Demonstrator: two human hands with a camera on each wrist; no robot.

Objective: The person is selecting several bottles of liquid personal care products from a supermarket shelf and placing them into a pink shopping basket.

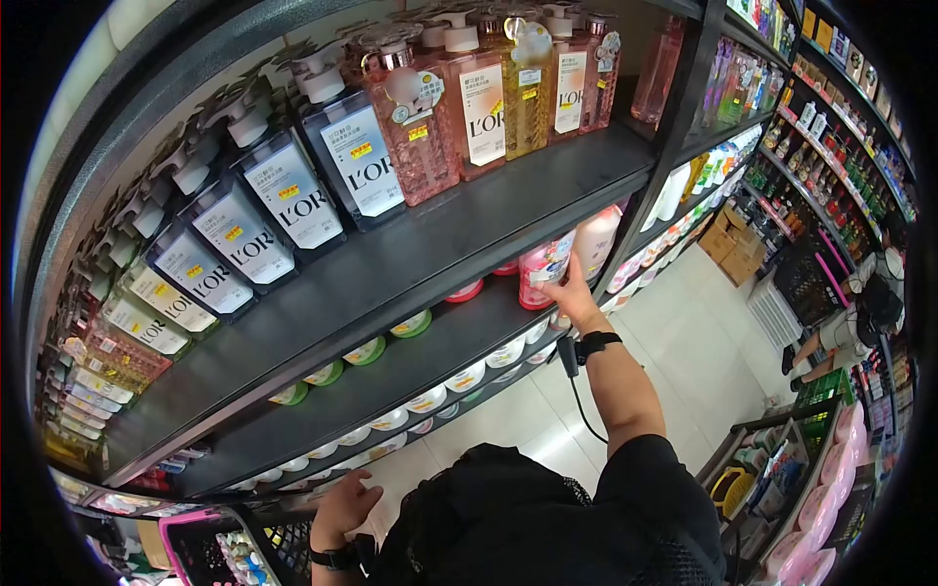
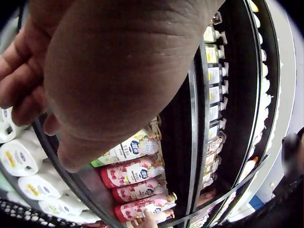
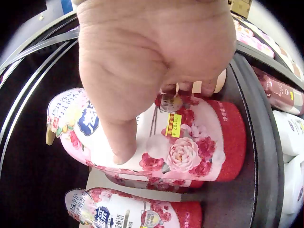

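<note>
My right hand (image 1: 576,301) grips a pink floral bottle (image 1: 543,273) with a red base at the right end of the lower shelf. In the right wrist view the thumb (image 3: 124,142) lies across the front of this bottle (image 3: 185,154), near a yellow price sticker (image 3: 174,125), and the other fingers go round its far side. A similar bottle (image 3: 137,209) stands beside it. My left hand (image 1: 347,504) hangs in front of the shelving at the lower left, holding nothing, its fingers loosely bent.
Pump bottles (image 1: 283,190) line the upper shelf (image 1: 469,230), whose front edge overhangs the lower one. White bottles (image 2: 35,183) stand on a lower level. A shopping basket (image 1: 195,518) is at the bottom left, and a person (image 1: 860,313) is farther along the aisle at right.
</note>
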